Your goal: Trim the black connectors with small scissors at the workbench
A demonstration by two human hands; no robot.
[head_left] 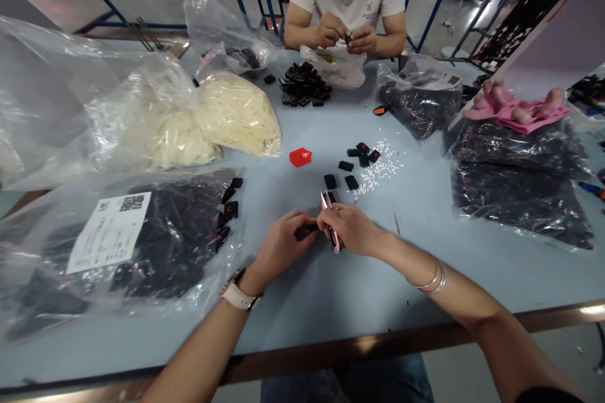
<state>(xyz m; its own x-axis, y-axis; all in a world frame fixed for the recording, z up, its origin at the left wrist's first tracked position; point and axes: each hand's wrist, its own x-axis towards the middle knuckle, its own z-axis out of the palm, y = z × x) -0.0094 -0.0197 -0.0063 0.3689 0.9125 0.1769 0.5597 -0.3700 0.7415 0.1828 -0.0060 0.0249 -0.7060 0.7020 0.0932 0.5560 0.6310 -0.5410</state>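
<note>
Above the blue-grey worktop [420,208], the left hand's [288,239] grip pinched a dark part [305,231] and the right hand's [352,227] grip closed around a slim metal tool [336,243], with loose black blocks [352,182] and white slivers [385,167] just beyond. At left, a bulging bag [170,239] bore a label [111,231], its QR code clear but its print illegible. Farther off, past a red piece [297,157], 1 co-worker [347,12] sat before blue metal frames [426,22].

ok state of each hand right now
Left hand: closed, holding a small black plastic part.
Right hand: closed, holding a slim silver metal tool.
</note>
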